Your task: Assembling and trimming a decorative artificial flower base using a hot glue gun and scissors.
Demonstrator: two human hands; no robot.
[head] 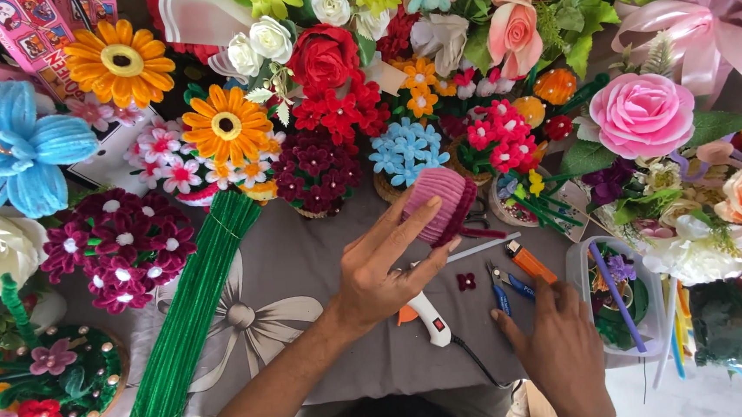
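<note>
Head view looks straight down on a grey cloth-covered surface (305, 257) crowded with handmade flowers. The left hand (384, 273) is raised over the middle of it, fingers stretched out and loosely spread, with the fingertips and thumb pinching a pink chenille-stem piece (436, 204), a rounded, ribbed shape with a darker maroon edge on its right side. The right hand (559, 343) lies lower and to the right, palm down and mostly open, its fingertips touching the surface just near a pair of blue-handled pliers (503, 291); it grips nothing that can be seen. Between the hands lies a white glue gun (431, 317) with its cord running toward the near edge, and a tiny maroon flower (466, 281) sits just beside the pliers. An orange utility knife (530, 263) rests to the right of the pliers. On the left, a long bundle of green chenille stems (192, 325) lies diagonally across the cloth. Far across the surface stand an orange daisy (226, 125), a red rose (323, 57), a pot of blue blossoms (406, 152) and, further right, a large pink rose (641, 113).
</note>
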